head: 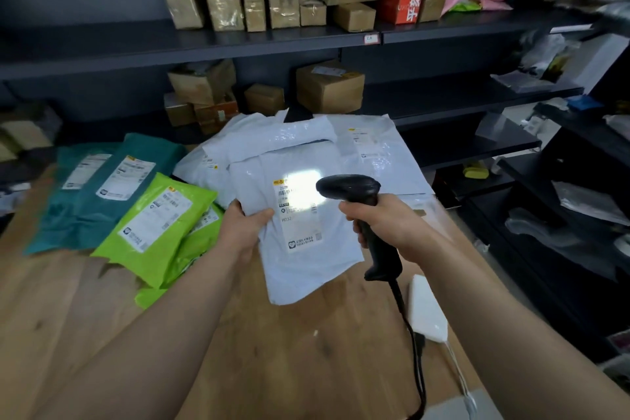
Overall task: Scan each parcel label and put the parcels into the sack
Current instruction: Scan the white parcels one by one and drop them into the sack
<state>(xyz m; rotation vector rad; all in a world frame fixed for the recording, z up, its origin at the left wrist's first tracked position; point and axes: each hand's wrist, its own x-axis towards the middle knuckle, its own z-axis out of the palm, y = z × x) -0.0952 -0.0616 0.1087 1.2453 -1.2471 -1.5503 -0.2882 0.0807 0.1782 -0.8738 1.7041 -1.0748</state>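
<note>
2 hands work over the wooden table. The left hand pinches the left edge of a white parcel, thumb on top. The right hand is clenched round the handle of a black scanner, whose light falls on the parcel's label. Lime-green parcels lie left, 2 teal parcels beyond them, and more white parcels behind. Cardboard boxes fill dark shelves.
</note>
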